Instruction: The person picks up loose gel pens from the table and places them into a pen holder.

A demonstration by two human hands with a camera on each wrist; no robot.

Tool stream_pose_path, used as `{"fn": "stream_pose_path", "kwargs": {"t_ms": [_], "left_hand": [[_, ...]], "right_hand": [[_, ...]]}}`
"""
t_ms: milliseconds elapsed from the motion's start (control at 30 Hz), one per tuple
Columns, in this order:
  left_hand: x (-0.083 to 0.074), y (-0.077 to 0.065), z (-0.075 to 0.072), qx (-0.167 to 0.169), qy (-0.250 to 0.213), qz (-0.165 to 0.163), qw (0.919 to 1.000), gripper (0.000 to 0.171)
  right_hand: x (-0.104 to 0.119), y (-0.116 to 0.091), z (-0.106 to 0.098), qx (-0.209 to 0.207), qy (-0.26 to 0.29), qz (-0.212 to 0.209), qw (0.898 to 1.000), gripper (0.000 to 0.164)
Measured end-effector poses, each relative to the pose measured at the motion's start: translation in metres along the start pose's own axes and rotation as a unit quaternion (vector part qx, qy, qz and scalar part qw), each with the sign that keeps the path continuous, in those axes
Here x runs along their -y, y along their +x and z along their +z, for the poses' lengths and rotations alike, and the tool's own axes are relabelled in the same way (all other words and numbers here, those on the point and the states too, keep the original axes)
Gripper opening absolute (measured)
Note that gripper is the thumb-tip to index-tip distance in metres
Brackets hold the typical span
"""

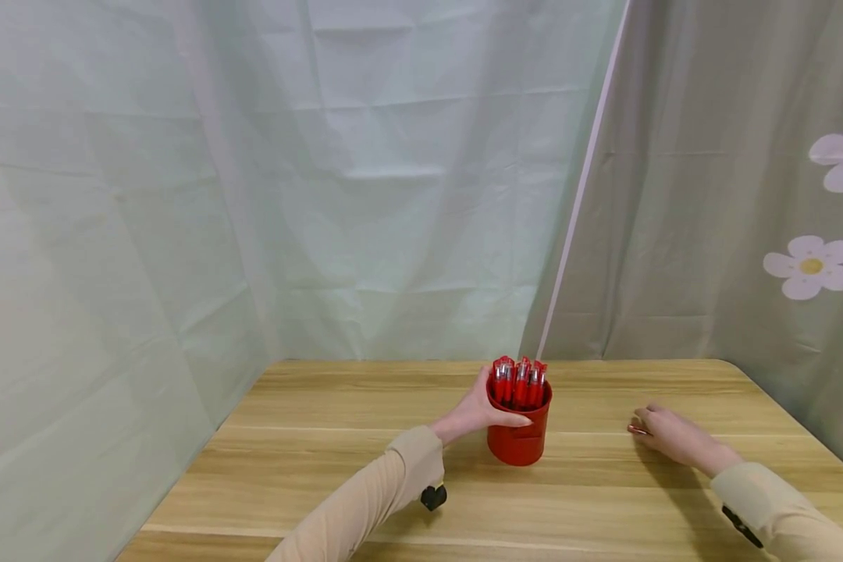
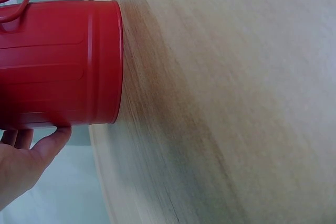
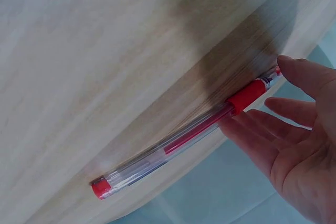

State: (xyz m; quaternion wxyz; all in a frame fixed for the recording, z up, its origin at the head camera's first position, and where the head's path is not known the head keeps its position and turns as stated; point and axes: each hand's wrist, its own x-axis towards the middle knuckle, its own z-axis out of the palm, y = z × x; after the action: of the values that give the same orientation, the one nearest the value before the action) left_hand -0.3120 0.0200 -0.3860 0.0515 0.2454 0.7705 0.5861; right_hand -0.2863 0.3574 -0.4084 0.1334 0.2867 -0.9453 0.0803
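My left hand (image 1: 474, 411) grips a red round pen holder (image 1: 516, 443) by its near side, thumb across the front below the rim and the other fingers behind. Several red pens (image 1: 520, 382) stand upright in it. In the left wrist view the holder (image 2: 58, 64) shows a small side handle and has its base at the wooden tabletop. To the right, low over the table, my right hand (image 1: 681, 441) holds a gel pen (image 3: 199, 132) with a clear barrel, red refill and red grip. The thumb is at one end of it, fingers along the grip; the red-plugged end sticks out.
The wooden table (image 1: 309, 460) reaches back to a pale curtain (image 1: 407, 195). A grey curtain with white flowers (image 1: 811, 267) hangs behind the right side. Dark wrist devices (image 1: 433, 496) sit at both sleeve cuffs.
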Motion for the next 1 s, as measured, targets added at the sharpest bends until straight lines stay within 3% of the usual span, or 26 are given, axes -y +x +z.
{"fn": "stream_pose_path", "kwargs": {"t_ms": [300, 600, 1000], "left_hand": [[0.0018, 0.0000, 0.0011, -0.005, -0.002, 0.001, 1.0000, 0.075], [0.0013, 0.0004, 0.0014, -0.004, -0.009, 0.003, 0.9999, 0.074], [-0.0046, -0.0020, 0.0003, -0.003, -0.002, 0.001, 1.0000, 0.077]], "right_hand": [[-0.0004, 0.0011, 0.0036, -0.021, -0.020, -0.015, 0.999, 0.021], [0.0021, -0.0007, 0.0047, -0.008, -0.060, 0.014, 0.998, 0.022], [-0.0004, 0.0013, 0.0004, -0.036, -0.028, 0.008, 0.999, 0.023]]}}
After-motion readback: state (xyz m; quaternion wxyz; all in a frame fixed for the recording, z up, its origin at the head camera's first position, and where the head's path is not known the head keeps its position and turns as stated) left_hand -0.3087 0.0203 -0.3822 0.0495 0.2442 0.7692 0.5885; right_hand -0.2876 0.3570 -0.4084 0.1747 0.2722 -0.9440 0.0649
